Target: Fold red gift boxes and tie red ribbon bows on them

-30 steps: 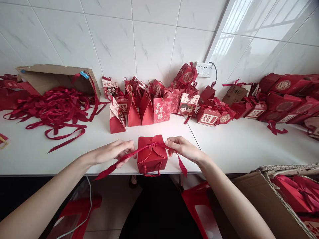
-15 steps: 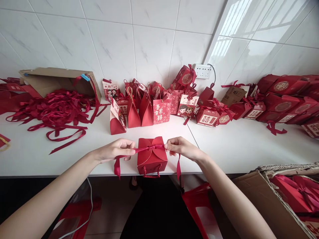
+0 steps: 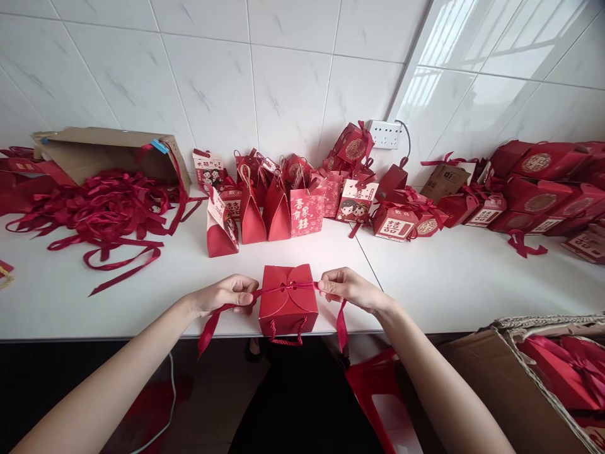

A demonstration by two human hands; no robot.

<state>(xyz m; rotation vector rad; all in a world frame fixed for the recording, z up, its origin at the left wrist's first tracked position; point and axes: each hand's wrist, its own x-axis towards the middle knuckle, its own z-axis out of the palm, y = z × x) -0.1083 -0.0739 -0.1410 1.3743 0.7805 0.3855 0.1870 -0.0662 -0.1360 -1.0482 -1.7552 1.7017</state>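
Ribbon (image 3: 270, 290) across a red box (image 3: 287, 308)
Cord handle (image 3: 286, 342) at the bench (image 3: 425, 287) front edge; red box just behind, between left hand (image 3: 227, 294) and right hand (image 3: 348, 289); thumb and fingers of each pinch the ribbon; cartons (image 3: 254, 224) farther back; tiled wall (image 3: 208, 69) beyond.

The white surface (image 3: 439, 277) bears a red box (image 3: 289, 307) at its front edge, heaped ribbons (image 3: 116, 205) and an open carton (image 3: 123, 140) at left, small printed boxes (image 3: 307, 212) along the back, and stacked boxes (image 3: 534, 198) at right.
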